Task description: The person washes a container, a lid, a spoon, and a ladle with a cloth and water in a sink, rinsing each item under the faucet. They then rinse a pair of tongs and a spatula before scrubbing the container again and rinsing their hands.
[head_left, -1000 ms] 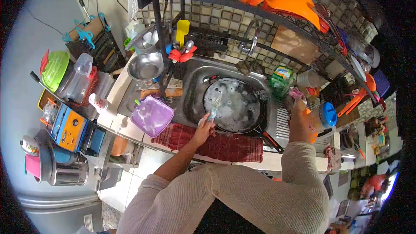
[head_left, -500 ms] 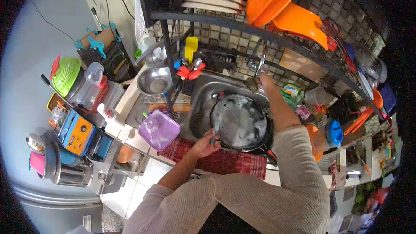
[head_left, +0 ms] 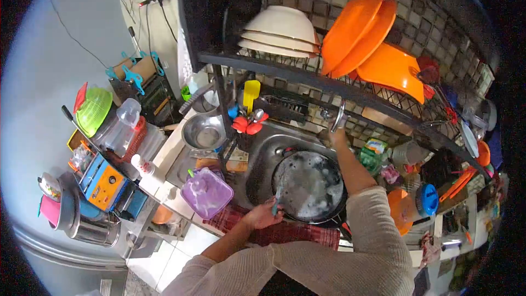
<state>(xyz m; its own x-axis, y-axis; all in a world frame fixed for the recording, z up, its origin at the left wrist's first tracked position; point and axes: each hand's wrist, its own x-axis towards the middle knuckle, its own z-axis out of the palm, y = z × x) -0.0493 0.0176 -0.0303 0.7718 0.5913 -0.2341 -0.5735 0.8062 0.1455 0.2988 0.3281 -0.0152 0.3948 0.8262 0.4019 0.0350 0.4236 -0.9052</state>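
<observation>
Soapy pan [head_left: 311, 185] in sink [head_left: 261, 180], basin likely containing suds. Left grip [head_left: 264, 216] closed round utensil [head_left: 278, 200] at pan's near-left rim, probably for control. Right grip [head_left: 338, 136] at faucet [head_left: 341, 116]; closure unclear.

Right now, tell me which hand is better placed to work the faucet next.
Probably the right. The right hand is up at the faucet, while the left hand is lower, by the near edge of the soapy pan, and holds a slim utensil.
</observation>
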